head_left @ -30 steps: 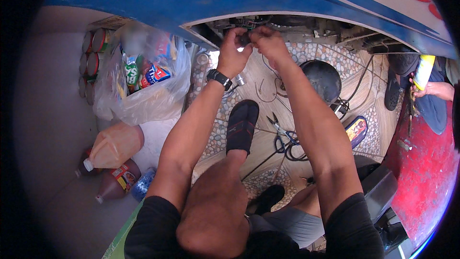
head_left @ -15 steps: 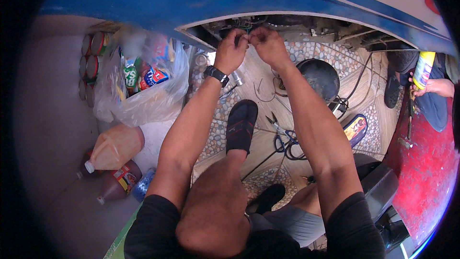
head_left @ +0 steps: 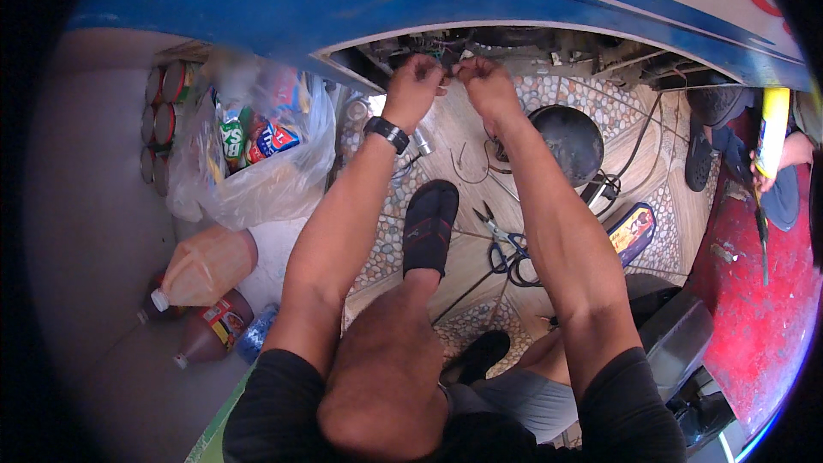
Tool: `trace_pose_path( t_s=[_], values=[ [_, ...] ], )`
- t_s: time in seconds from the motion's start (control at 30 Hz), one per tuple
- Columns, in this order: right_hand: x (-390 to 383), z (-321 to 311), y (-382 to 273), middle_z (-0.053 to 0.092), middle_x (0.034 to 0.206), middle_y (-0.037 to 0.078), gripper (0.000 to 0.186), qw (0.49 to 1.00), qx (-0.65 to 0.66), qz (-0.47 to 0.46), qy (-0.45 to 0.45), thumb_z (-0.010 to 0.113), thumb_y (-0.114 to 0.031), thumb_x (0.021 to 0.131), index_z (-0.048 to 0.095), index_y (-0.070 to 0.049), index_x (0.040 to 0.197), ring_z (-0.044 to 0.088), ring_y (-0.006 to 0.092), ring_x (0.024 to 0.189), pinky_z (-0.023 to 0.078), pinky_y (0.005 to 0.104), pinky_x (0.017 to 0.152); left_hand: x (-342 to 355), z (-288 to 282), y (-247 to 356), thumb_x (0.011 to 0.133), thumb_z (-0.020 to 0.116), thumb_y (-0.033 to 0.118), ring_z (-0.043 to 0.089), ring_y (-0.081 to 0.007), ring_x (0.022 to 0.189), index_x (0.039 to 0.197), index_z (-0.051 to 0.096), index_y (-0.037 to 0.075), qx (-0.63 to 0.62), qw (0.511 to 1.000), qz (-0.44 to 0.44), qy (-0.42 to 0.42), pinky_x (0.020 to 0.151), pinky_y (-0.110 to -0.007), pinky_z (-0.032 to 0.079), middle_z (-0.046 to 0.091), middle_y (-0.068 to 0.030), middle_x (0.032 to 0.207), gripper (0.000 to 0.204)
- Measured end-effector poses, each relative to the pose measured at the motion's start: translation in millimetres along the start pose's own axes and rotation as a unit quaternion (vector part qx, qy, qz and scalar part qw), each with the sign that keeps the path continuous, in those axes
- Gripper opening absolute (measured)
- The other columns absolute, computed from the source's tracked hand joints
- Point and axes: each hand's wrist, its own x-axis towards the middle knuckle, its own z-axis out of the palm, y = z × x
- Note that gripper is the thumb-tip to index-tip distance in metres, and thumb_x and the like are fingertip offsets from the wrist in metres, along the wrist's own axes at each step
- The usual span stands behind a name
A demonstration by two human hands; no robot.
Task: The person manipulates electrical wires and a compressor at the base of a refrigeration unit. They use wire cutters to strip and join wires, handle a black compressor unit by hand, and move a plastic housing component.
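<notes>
My left hand (head_left: 413,86), with a black watch (head_left: 387,132) on its wrist, pinches a thin wire at the lower opening of a blue panel (head_left: 283,0). Close by on the right, my right hand (head_left: 485,90) is also closed in a pinch on a thin wire. The fingertips are a small gap apart, and the wire ends are too small to make out fully. Behind them, thin coloured wires (head_left: 441,45) hang in the dark opening. A round black compressor-like part (head_left: 566,144) stands on the floor beside my right forearm.
Scissors (head_left: 507,249) lie on the tiled floor by my foot (head_left: 430,227). A plastic bag (head_left: 283,167) of packets, stacked cans (head_left: 165,120) and bottles (head_left: 206,266) are on the left. At right, another person's hand (head_left: 793,154) holds a yellow can (head_left: 772,130) above a red surface (head_left: 763,317).
My hands have drawn slightly apart and down from the opening. The other person's hand and yellow can have shifted a little, and the tool under the can has turned.
</notes>
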Motion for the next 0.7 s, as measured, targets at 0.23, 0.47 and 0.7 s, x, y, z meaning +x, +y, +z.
trace_pose_path(
  t_s=[0.23, 0.47, 0.7],
  values=[
    [-1.7, -3.3, 10.5, 0.073, 0.090, 0.015, 0.015, 0.989, -0.056, -0.135, 0.008, 0.066, -0.013, 0.086, 0.071, -0.002, 0.094, 0.070, 0.0236, 0.086, 0.053, 0.0361, 0.079, -0.3, 5.1, 12.1, 0.096, 0.060, 0.016, 0.066, -0.0166, 0.079, 0.106, 0.061, 0.001, -0.060, 0.993, -0.100, 0.004, 0.069, -0.029, 0.056, 0.066, -0.0071, 0.098, 0.018],
    [5.4, -6.2, 12.4, 0.072, 0.095, 0.017, 0.016, 0.962, -0.159, -0.217, 0.053, 0.066, -0.017, 0.086, 0.071, -0.004, 0.094, 0.069, 0.0333, 0.092, 0.053, 0.0433, 0.083, 16.1, -0.9, 16.8, 0.090, 0.064, 0.016, 0.067, -0.0166, 0.074, 0.098, 0.064, -0.003, 0.192, 0.979, -0.020, -0.059, 0.069, -0.032, 0.054, 0.067, -0.0085, 0.081, 0.021],
    [-3.6, 6.2, -3.1, 0.073, 0.092, 0.018, 0.020, 0.989, -0.095, -0.086, 0.073, 0.066, -0.019, 0.085, 0.071, -0.003, 0.094, 0.070, 0.0318, 0.090, 0.053, 0.0399, 0.082, -0.1, 8.2, 2.9, 0.087, 0.067, 0.020, 0.067, -0.0403, 0.087, 0.104, 0.064, 0.001, 0.337, 0.918, 0.197, 0.069, 0.075, -0.045, 0.054, 0.068, -0.0209, 0.093, 0.026]
  ],
)
